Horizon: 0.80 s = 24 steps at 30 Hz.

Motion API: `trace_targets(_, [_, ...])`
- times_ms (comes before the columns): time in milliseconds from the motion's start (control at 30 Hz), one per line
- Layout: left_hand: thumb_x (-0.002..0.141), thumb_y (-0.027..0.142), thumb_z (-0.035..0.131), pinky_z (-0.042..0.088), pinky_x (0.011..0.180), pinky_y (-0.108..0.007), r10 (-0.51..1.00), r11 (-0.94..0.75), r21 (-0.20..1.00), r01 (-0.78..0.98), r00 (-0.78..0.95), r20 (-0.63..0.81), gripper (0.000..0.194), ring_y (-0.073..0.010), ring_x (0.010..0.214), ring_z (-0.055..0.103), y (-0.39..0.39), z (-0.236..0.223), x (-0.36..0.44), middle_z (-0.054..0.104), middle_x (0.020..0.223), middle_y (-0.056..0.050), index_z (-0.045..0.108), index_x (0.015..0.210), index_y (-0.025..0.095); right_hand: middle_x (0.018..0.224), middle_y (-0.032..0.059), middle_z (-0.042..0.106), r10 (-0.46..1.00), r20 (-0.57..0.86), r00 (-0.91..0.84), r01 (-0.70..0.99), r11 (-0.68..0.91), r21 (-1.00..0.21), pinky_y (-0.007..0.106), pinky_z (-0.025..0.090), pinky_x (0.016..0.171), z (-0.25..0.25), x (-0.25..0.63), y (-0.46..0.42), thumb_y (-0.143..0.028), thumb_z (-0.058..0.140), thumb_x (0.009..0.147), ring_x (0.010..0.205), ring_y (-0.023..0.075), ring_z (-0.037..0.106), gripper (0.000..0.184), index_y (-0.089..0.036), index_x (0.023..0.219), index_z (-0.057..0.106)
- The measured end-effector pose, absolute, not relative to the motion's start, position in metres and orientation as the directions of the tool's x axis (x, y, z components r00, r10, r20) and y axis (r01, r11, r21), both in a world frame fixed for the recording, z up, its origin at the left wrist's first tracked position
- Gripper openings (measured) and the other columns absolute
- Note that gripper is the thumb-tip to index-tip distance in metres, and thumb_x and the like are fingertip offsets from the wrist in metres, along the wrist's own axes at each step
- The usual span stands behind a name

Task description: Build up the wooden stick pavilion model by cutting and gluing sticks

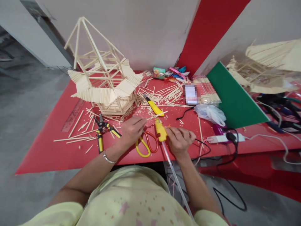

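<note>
Both your forearms bare, reaching forward, converging. Your left arm (84, 179) slants inward; left hand (131, 130) back uppermost, fingers (141, 121) bent together in a pinch, tips turned inward. Your right arm (199, 185) angles in opposite; right hand (181, 139) curled into a grip. Hands apart, right one slightly nearer your body.
</note>
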<state>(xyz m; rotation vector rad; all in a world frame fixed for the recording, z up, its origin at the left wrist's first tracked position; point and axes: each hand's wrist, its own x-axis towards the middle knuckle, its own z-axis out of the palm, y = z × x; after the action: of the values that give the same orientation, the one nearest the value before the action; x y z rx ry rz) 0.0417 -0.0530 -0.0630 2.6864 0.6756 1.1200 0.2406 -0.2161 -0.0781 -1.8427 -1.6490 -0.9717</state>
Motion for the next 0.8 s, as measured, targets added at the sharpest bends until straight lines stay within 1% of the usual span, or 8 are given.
trace_targets(133, [0.096,0.023,0.049,0.050,0.073,-0.028,0.473,-0.881,0.292,0.373,0.657,0.587,0.025,-0.0179,0.084,0.066,-0.056,-0.059,0.040,0.072,0.090,-0.009,0.074,0.102,0.022,0.103,-0.0040,0.077,0.707,0.707,-0.037,0.981,-0.111,0.162,0.039,0.026,0.097,-0.074,0.240,-0.214,-0.029,0.063,0.094,0.100,0.0160,0.059,0.026,-0.039,0.117,0.069])
trace_targets(300, [0.096,0.023,0.048,0.049,0.072,-0.029,0.470,-0.882,0.260,0.394,0.690,0.550,0.026,-0.0189,0.083,0.064,-0.062,-0.049,0.038,0.069,0.087,-0.009,0.073,0.100,0.022,0.106,-0.0050,0.076,0.704,0.705,-0.088,0.974,-0.087,0.208,0.038,0.025,0.098,-0.059,0.240,-0.206,-0.029,0.066,0.093,0.103,0.0155,0.058,0.024,-0.038,0.115,0.069])
trace_targets(467, [0.095,0.021,0.049,0.049,0.074,-0.031,0.435,-0.900,0.226,0.374,0.716,0.546,0.024,-0.0195,0.084,0.064,-0.068,-0.043,0.034,0.069,0.089,-0.009,0.071,0.105,0.022,0.107,-0.0059,0.076,0.732,0.660,-0.170,0.946,-0.067,0.317,0.036,0.025,0.100,-0.042,0.242,-0.203,-0.029,0.066,0.094,0.103,0.0144,0.058,0.021,-0.036,0.113,0.069])
trace_targets(600, [0.095,0.019,0.050,0.046,0.070,-0.031,0.393,-0.918,0.189,0.349,0.732,0.557,0.021,-0.0187,0.078,0.063,-0.069,-0.046,0.034,0.069,0.086,-0.007,0.070,0.102,0.021,0.108,-0.0048,0.075,0.766,0.623,-0.158,0.942,-0.072,0.328,0.036,0.023,0.098,-0.037,0.242,-0.206,-0.030,0.063,0.095,0.104,0.0139,0.058,0.023,-0.037,0.117,0.067])
trace_targets(700, [0.094,0.016,0.049,0.043,0.066,-0.032,0.393,-0.916,0.163,0.367,0.740,0.546,0.021,-0.0184,0.073,0.059,-0.068,-0.049,0.036,0.067,0.081,-0.006,0.070,0.096,0.020,0.107,-0.0050,0.075,0.766,0.618,-0.176,0.947,-0.040,0.319,0.035,0.022,0.095,-0.037,0.242,-0.208,-0.029,0.063,0.095,0.103,0.0127,0.058,0.027,-0.038,0.120,0.065])
trace_targets(800, [0.094,0.016,0.049,0.039,0.064,-0.032,0.402,-0.911,0.151,0.384,0.747,0.529,0.021,-0.0186,0.070,0.057,-0.068,-0.050,0.037,0.064,0.075,-0.006,0.069,0.093,0.020,0.103,-0.0054,0.076,0.753,0.625,-0.208,0.938,-0.028,0.347,0.034,0.023,0.092,-0.036,0.241,-0.209,-0.027,0.064,0.094,0.099,0.0118,0.059,0.026,-0.036,0.119,0.066])
